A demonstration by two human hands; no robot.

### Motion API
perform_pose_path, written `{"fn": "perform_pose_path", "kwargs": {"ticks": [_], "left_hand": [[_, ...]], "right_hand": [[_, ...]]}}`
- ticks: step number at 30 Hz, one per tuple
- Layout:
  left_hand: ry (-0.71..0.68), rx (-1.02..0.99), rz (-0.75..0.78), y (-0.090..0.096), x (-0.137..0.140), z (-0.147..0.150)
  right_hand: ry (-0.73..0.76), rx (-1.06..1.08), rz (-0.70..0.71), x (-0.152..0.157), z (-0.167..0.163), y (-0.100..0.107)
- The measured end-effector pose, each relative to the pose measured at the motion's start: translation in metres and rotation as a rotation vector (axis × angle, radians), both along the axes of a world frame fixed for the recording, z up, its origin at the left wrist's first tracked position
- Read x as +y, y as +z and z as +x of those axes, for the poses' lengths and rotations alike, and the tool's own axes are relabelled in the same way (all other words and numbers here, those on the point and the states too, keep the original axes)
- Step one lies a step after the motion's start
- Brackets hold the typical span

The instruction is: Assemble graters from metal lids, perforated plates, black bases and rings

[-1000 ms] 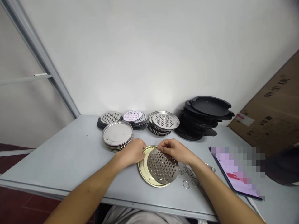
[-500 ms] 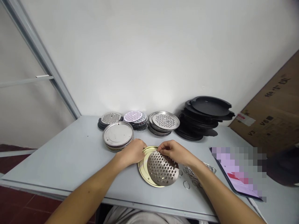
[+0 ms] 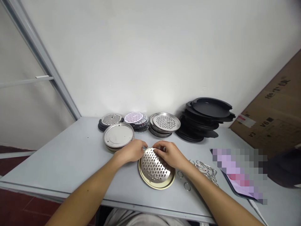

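A shallow round gold metal lid (image 3: 169, 185) lies on the table in front of me. Over it rests a silver perforated grater disc (image 3: 154, 168), covering most of its inside. My right hand (image 3: 169, 153) pinches the disc's far edge between thumb and fingers. At the lid's upper left rim is my left hand (image 3: 134, 151), its fingers curled on the rim and the index finger raised a little; its fingertips are partly hidden. Just beyond my left hand stands a stack of round silver lids (image 3: 118, 135).
Metal rings (image 3: 187, 186) and wire clips (image 3: 207, 171) lie by my right forearm. Along the wall stand grater stacks (image 3: 112, 120), a pile of perforated silver trays (image 3: 166, 122) and black pans (image 3: 211, 108). A tablet (image 3: 237, 179) and a cardboard box (image 3: 265, 116) are at right.
My right hand has moved left with the grater disc, which now sits further over the gold lid. My left hand has shifted slightly left and its index finger has lifted.
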State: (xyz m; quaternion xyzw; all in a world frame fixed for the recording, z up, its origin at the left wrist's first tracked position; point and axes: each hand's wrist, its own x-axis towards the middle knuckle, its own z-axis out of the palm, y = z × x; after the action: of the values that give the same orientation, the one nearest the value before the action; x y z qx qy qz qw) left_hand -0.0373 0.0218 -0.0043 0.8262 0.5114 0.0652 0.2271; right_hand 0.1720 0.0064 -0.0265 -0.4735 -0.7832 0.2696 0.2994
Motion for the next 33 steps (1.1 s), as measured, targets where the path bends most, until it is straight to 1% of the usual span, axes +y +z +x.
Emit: {"fn": "perform_pose_path", "kwargs": {"ticks": [8,21,25,33], "left_hand": [[0.006,0.012,0.018,0.003,-0.003,0.001],[-0.013,0.001,-0.003,0.004,-0.002,0.001],[-0.013,0.012,0.025,0.003,-0.002,0.001],[-0.001,0.02,0.038,0.001,-0.002,0.0]], "right_hand": [[0.072,-0.089,0.122,0.0,-0.001,-0.006],[0.102,-0.089,0.118,0.003,0.001,-0.009],[0.114,-0.098,0.098,0.0,0.004,-0.004],[0.27,-0.119,0.077,-0.008,0.004,0.002]]}}
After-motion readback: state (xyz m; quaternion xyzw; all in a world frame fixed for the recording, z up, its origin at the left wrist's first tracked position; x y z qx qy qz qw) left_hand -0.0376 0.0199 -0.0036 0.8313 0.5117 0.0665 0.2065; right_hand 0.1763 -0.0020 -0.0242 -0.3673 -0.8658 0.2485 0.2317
